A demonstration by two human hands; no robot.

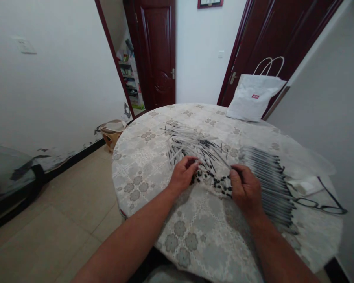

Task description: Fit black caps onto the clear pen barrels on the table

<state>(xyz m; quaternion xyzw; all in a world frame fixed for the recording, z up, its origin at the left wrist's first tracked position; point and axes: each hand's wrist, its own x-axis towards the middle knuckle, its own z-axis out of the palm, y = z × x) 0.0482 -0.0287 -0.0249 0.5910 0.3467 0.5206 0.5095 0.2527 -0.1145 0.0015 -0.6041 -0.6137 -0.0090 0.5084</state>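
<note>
My right hand pinches one end of a thin grey rod, which slants up and away to the left over the pile. Its kind I cannot make out. My left hand is closed, thumb against fingertips, at the near edge of the pile; anything between them is too small to name. Between and just below the hands lie many small black cap-like pieces. Beyond them spreads a loose heap of thin white and black sticks. Right of my right hand, grey rods with dark ends lie side by side in a row.
A round table with a flowered cloth fills the middle. Folding eyeglasses and a white roll lie at its right. A white paper bag stands at the back right. A brown stool stands on the floor at the left.
</note>
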